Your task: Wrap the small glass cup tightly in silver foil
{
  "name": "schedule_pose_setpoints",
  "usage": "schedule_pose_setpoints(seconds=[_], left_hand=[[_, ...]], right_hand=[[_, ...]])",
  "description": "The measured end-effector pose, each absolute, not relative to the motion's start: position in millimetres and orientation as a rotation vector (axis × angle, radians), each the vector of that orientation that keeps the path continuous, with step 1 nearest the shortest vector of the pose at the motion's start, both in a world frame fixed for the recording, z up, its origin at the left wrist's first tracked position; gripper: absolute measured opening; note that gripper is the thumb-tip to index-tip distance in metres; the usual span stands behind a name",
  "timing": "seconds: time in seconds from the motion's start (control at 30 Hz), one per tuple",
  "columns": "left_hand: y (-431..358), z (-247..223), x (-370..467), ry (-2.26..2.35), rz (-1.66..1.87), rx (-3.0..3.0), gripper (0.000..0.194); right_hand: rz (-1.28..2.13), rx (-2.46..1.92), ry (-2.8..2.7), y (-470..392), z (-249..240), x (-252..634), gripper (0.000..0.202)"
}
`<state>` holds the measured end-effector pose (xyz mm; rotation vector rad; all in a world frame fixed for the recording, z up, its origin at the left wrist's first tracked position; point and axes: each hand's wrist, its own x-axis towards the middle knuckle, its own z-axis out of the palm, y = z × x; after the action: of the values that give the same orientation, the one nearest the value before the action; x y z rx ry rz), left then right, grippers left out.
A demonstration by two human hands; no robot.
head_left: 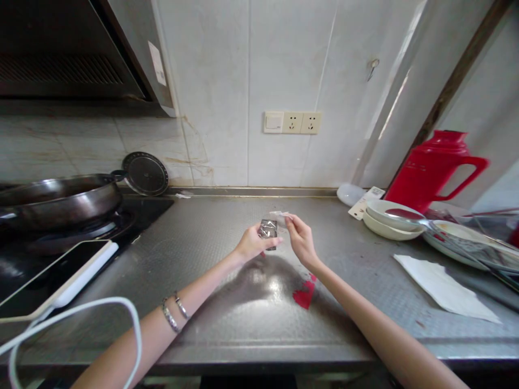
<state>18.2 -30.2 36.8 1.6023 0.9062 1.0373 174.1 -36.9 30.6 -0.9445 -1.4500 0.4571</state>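
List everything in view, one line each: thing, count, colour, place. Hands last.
packet: 1, silvery, held above counter centre
film strip: 1, clear, at the packet's top
counter: 1, steel grey, across the foreground
red scrap: 1, red, counter centre
wok: 1, dark, on the stove at left
tablet: 1, white-edged, left counter
cable: 1, white, lower left
flask: 1, red, right rear
bowls: stacked, white, right
paper: 1, white, right counter
sockets: 1 panel, cream, wall
left hand: grips packet
right hand: pinches film strip

Both hands hold a small packet over the counter.
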Motion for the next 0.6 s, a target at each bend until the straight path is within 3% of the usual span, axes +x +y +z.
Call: schedule_pose_setpoints(seconds=[0.17,0.3,0.47,0.6], left_hand=[[-28.0,41.4,15.2,0.932,1.008,1.54,0.046],[-26.4,47.0,11.1,0.985,0.917,1.476,0.043],[-25.3,46.1,9.9,1.013,0.842,1.436,0.042],[-24.8,43.3,9.3,1.007,0.8,1.435,0.043]], right_hand=[[0.81,-0.8,-1.643,-44.9,37.5,175.9,0.037],[1.091,-0.734,-1.699,-44.2,38.6,177.6,0.059],[1.006,-0.761,-1.727,-36.6,26.4,173.1,0.079],[0.975,-0.805,-1.679,-34.1,18.7,168.3,0.078]])
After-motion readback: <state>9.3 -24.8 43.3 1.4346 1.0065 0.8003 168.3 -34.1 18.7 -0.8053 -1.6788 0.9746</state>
